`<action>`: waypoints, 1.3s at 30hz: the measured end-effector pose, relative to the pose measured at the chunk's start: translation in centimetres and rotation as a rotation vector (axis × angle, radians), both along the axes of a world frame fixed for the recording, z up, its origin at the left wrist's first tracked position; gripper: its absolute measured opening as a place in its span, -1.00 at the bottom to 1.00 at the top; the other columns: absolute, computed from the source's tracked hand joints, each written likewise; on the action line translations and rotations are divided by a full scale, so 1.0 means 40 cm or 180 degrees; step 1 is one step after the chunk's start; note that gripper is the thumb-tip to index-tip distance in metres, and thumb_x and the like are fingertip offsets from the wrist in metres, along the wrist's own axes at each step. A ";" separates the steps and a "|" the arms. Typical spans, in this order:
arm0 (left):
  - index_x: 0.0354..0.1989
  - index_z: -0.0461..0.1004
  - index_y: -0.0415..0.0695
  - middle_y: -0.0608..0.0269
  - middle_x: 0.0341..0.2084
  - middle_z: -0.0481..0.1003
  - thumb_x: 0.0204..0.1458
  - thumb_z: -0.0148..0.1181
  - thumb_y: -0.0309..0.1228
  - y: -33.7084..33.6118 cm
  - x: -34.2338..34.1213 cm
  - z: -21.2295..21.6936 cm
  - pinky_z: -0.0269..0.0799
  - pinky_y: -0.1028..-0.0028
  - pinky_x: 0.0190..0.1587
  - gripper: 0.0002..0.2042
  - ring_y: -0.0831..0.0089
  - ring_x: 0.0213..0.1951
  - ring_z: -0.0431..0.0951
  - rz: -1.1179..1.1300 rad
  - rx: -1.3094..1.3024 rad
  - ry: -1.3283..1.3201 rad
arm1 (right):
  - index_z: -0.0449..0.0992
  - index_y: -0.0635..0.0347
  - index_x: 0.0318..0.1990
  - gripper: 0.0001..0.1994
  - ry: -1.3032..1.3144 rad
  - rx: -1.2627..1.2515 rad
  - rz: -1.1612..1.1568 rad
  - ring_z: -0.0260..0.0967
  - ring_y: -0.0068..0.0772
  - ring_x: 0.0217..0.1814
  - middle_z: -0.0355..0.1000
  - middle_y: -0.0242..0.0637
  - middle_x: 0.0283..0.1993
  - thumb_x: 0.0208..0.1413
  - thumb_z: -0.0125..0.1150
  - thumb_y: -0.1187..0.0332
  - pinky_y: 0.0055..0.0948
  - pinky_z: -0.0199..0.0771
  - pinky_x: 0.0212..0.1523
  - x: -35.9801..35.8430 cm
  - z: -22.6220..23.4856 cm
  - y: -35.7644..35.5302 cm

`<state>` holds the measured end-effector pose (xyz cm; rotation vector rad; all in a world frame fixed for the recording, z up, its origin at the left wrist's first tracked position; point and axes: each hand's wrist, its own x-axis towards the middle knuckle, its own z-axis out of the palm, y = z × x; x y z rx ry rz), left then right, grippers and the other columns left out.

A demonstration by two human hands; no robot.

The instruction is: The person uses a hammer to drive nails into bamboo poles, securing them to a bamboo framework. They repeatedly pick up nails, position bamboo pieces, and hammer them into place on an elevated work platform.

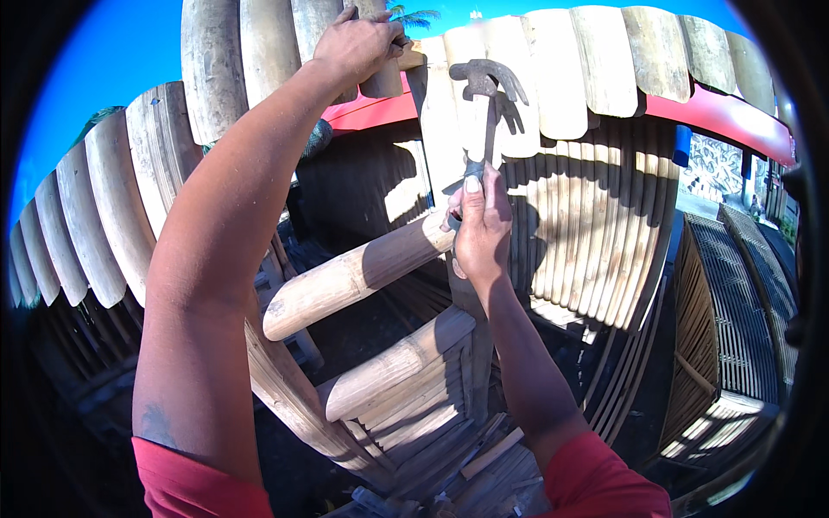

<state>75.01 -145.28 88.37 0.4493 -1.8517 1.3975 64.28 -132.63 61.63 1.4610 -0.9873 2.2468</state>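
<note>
My right hand [484, 224] is wrapped round the handle of a claw hammer [490, 129], raised upright with its dark metal head at the top. Behind the hammer, a row of split bamboo pieces [553, 73] overlaps along the upper edge of the structure. Stretched up and away, my left hand [358, 47] rests against a bamboo slat [384, 82] at the end of the left-hand row. Its fingers are curled in; what lies between them, if anything, is hidden.
Two thick bamboo rungs, an upper one [354, 281] and a lower one [401, 363], cross below my arms. Bamboo offcuts [492, 453] lie farther down. A slatted bamboo panel [596, 233] stands behind the hammer, with bamboo frames [734, 302] at the right. A red beam [717, 121] runs under the upper row.
</note>
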 end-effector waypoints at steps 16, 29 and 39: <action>-0.17 0.64 -0.09 0.12 0.00 0.59 0.13 0.19 -0.30 0.083 0.016 -0.032 0.07 0.11 0.46 -0.79 0.23 0.16 0.51 -0.0514 0.1079 0.0282 | 0.34 0.21 0.01 -0.69 -0.0347 -0.0342 0.0390 0.20 -0.58 -0.69 0.19 -0.44 -0.55 0.50 -0.24 0.16 -0.52 0.36 -0.65 -0.018 0.182 -0.054; 0.07 0.55 -0.06 0.18 0.12 0.53 0.08 0.26 -0.13 0.109 0.029 -0.013 0.00 0.08 0.49 -0.57 0.18 0.21 0.48 0.0220 0.1447 -0.0189 | 0.37 0.21 0.00 -0.67 -0.0061 0.0563 -0.0002 0.26 -0.56 -0.65 0.25 -0.40 -0.52 0.49 -0.19 0.12 -0.47 0.39 -0.63 -0.001 0.195 -0.035; 0.51 -0.13 -0.27 -0.01 0.45 0.12 -0.10 0.38 0.02 0.134 0.033 -0.022 -0.06 0.12 0.50 0.09 0.22 0.46 0.12 0.0537 0.1133 -0.0293 | 0.34 0.29 -0.05 -0.69 -0.0354 0.0732 0.0332 0.43 -0.38 -0.61 0.38 -0.18 -0.50 0.47 -0.16 0.18 -0.34 0.43 -0.63 0.039 0.196 -0.045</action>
